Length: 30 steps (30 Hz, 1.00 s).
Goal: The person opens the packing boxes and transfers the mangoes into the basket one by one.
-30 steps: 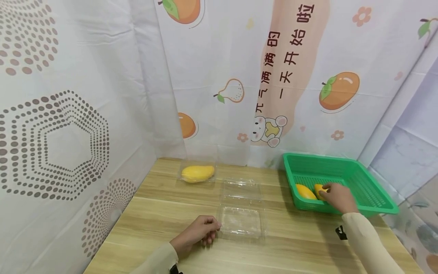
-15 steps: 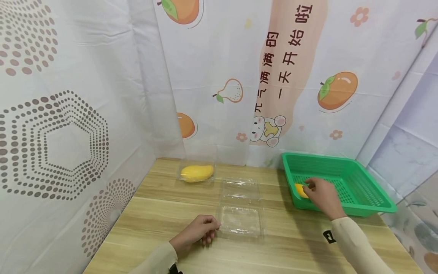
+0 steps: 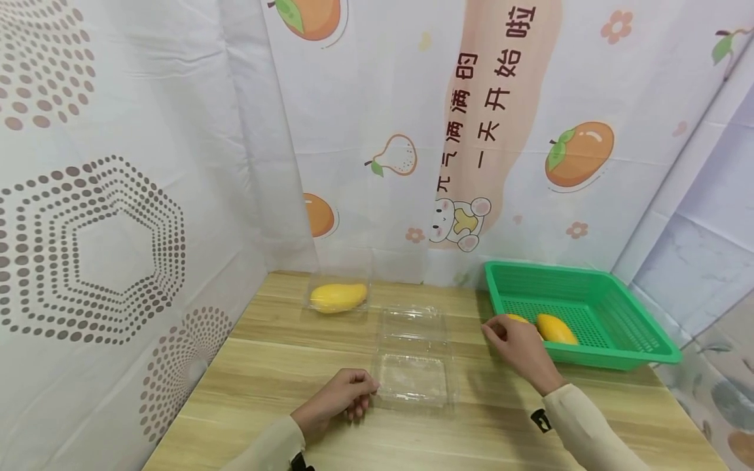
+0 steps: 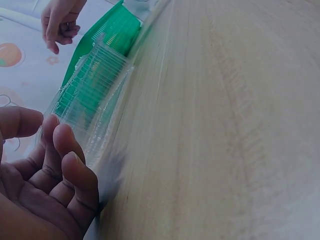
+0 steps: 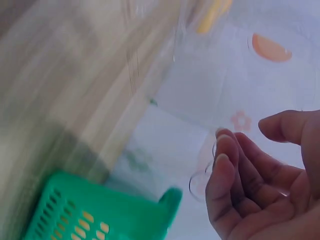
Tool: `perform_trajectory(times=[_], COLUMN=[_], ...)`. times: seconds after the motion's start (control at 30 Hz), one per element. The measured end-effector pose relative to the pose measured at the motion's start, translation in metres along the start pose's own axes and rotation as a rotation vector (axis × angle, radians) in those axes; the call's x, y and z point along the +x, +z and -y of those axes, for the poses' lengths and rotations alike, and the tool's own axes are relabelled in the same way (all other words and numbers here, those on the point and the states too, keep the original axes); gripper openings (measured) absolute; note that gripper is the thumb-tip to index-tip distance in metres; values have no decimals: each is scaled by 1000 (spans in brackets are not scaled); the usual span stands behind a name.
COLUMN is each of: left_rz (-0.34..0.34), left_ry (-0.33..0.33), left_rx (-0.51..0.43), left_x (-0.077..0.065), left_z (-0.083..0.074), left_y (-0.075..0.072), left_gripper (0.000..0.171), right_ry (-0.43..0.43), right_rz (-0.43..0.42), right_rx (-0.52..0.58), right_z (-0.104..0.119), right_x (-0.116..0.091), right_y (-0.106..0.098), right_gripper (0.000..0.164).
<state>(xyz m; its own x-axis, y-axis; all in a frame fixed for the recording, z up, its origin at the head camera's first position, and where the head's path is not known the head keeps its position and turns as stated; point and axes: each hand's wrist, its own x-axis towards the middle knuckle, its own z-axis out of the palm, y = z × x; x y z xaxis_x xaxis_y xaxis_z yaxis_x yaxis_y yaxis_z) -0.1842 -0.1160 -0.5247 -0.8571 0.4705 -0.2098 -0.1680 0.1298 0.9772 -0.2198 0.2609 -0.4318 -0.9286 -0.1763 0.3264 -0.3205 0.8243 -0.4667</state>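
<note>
My left hand (image 3: 344, 399) is at the near left edge of an unfolded clear plastic clamshell box (image 3: 413, 381), thumb and index fingertips pinching its rim. The same box (image 4: 95, 90) stands beyond the fingertips in the left wrist view. My right hand (image 3: 521, 347) hovers by the left wall of the green basket (image 3: 618, 360), with nothing in its fingers. In the right wrist view, its thumb (image 5: 285, 125) stands apart from the loosely bent fingers. Two yellow mangoes lie in the basket: one mango (image 3: 556, 329) shows well, the other (image 3: 518, 318) is partly hidden behind my right hand.
Another clear box at the back left holds a yellow mango (image 3: 338, 297). All of this stands on a wooden table (image 3: 283, 353). Printed curtains (image 3: 365, 216) hang right behind and along the left side.
My right hand has moved left, from over the mangoes in the basket to beyond its left wall, without taking one. The left hand has stayed at the box edge.
</note>
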Motion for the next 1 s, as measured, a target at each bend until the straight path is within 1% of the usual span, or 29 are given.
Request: perform_trajectory(times=[0.13, 0.27, 0.5, 0.6, 0.8, 1.0], left_rz=[-5, -8, -1, -8, -15, -8], left_ry=[-4, -5, -6, 0, 7, 12], left_rx=[1, 1, 0, 8, 21, 20], left_x=[0, 1, 0, 1, 1, 1], left_z=[0, 0, 0, 0, 1, 1], left_y=[0, 0, 0, 0, 0, 0], left_gripper=[34, 34, 32, 32, 32, 32], right_ry=[4, 15, 59, 60, 31, 42], right_rz=[60, 110, 195, 204, 197, 181], right_rx=[23, 18, 10, 12, 16, 11], right_z=[6, 8, 10, 11, 15, 19], right_x=[-5, -9, -16, -17, -21, -21], right_y=[17, 34, 54, 60, 68, 71], right_gripper=[14, 15, 21, 24, 27, 31])
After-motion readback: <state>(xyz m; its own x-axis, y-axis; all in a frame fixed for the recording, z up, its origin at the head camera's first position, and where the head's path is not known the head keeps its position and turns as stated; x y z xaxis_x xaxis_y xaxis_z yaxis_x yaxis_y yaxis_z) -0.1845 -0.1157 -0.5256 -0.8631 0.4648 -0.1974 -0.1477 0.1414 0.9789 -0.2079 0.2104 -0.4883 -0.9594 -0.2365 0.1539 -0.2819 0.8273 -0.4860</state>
